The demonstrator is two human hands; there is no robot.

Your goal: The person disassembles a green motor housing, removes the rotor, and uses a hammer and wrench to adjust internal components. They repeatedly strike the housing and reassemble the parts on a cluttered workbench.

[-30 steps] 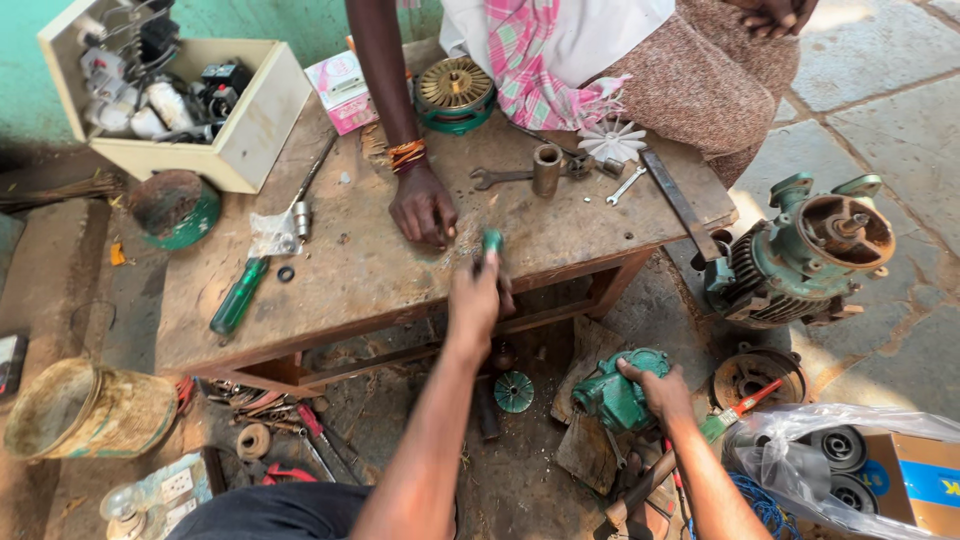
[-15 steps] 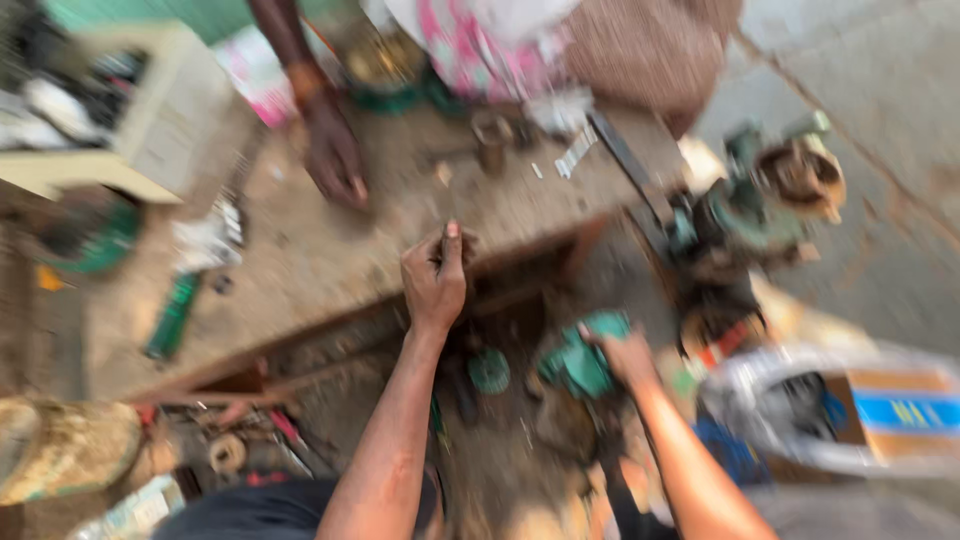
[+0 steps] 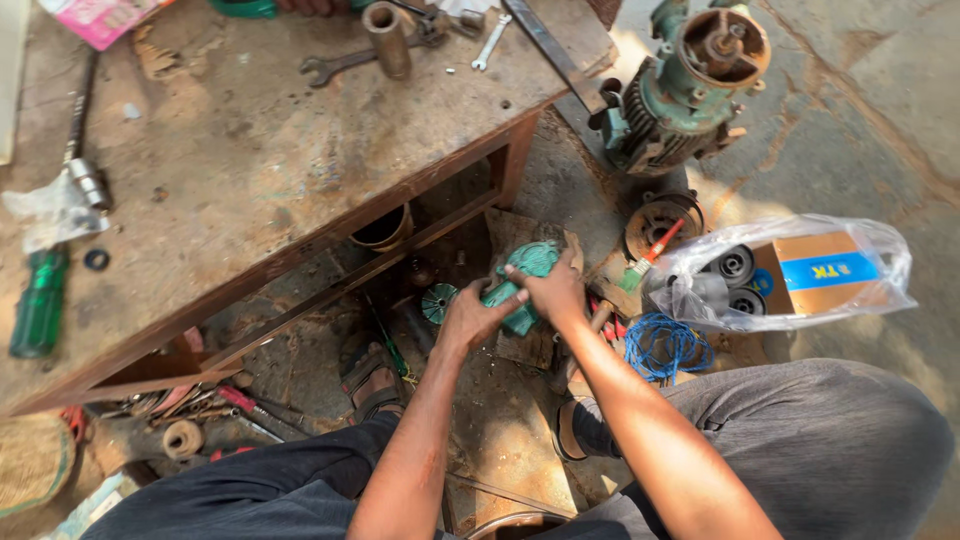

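Both my hands grip a green metal pump housing [image 3: 525, 268] low over the ground, below the front edge of a worn wooden workbench [image 3: 250, 170]. My left hand [image 3: 472, 316] holds its left end. My right hand [image 3: 552, 290] closes over its right side and top. A small round green ribbed part [image 3: 437, 302] lies just left of my left hand. My legs in dark trousers and sandals frame the bottom of the view.
On the bench lie a green-handled screwdriver [image 3: 40, 300], a spanner [image 3: 340, 66] and a short metal pipe [image 3: 388, 38]. A green motor [image 3: 690, 85] stands at the right. Nearby are a brush [image 3: 650, 255], blue wire [image 3: 665, 345] and a plastic bag with a box [image 3: 790, 275].
My left hand came down off the bench edge and took hold of the green housing beside my right hand. The view dropped lower; the other person's hand on the bench is gone from view.
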